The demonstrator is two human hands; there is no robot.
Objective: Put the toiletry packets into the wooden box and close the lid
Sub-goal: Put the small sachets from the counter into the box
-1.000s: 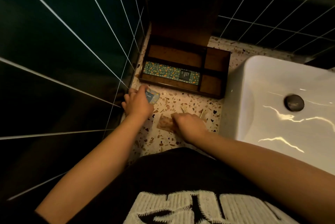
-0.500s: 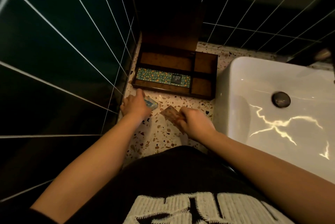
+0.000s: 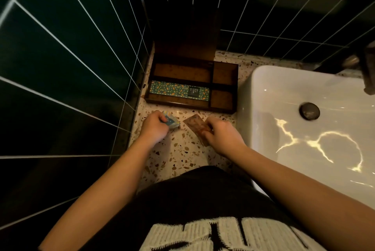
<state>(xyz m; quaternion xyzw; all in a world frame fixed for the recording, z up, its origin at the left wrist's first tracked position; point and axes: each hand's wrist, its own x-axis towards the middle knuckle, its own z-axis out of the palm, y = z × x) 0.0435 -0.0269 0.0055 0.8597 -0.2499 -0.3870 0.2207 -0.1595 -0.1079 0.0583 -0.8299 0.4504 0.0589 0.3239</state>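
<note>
The wooden box (image 3: 224, 109) stands open on the terrazzo counter in the wall corner, its lid (image 3: 188, 33) upright against the tiles. A long green patterned packet (image 3: 172, 90) lies in the front left compartment; the other compartments look bare. Just in front of the box, my left hand (image 3: 155, 127) is closed around a small blue packet (image 3: 172, 121). My right hand (image 3: 221, 136) grips a flat brown patterned packet (image 3: 195, 127), tilted up off the counter. Both hands sit a little short of the box's front wall.
A white basin (image 3: 269, 92) with a dark drain plug (image 3: 309, 111) fills the right side, close beside the box. Dark green tiled walls (image 3: 71, 64) close in on the left and back. A dark tap (image 3: 367, 68) shows at the far right edge.
My right hand has lifted the brown packet off the counter and turned it up toward the box. My left hand keeps the blue packet and has shifted only slightly.
</note>
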